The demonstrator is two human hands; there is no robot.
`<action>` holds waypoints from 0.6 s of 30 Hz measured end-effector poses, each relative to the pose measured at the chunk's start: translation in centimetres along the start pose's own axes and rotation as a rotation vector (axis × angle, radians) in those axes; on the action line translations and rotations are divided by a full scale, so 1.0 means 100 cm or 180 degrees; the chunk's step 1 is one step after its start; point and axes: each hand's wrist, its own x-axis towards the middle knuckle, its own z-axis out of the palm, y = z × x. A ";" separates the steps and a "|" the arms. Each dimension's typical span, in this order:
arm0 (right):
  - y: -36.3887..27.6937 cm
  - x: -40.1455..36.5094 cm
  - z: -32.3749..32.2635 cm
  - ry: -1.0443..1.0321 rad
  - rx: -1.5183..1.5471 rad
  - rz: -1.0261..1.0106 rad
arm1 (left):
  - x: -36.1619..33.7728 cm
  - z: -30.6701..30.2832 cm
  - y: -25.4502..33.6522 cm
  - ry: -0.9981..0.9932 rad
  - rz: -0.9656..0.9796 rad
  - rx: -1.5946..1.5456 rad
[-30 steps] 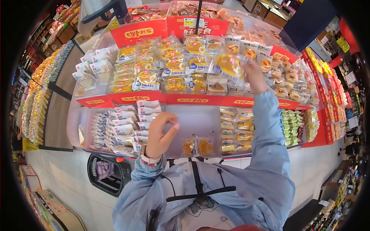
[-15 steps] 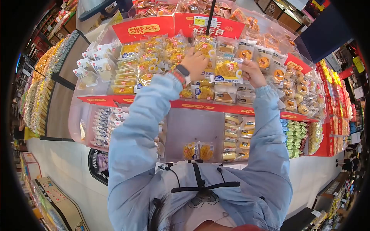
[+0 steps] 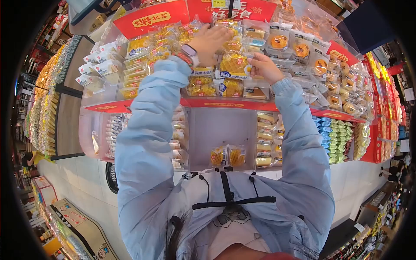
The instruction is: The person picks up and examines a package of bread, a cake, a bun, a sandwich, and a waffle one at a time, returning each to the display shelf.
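Observation:
My right hand pinches the right edge of a clear-wrapped yellow waffle pack with a blue and white label. The pack is upright, its face toward me, above the front rows of the display. To its left, my left hand reaches over the yellow packs behind, fingers stretched out flat and apparently touching them. A watch is on the left wrist. Below the held pack stand more waffle packs against the front edge of the bin. My left hand covers part of the packs beneath it.
White-topped packs stand at the left of the bin, and round pastries in clear wrap at the right. Red sign boards rise behind. On the lower shelf, two waffle packs lie beside stacked long cakes.
The waffle pack in my right hand has moved left and slightly down. My left hand has shifted up and left, its fingers now flatter. The whole view has tilted slightly.

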 end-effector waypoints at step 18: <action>0.014 0.023 0.000 0.0530 -0.0714 -0.0562 | -0.034 0.036 0.063 -0.0023 -0.0519 0.0349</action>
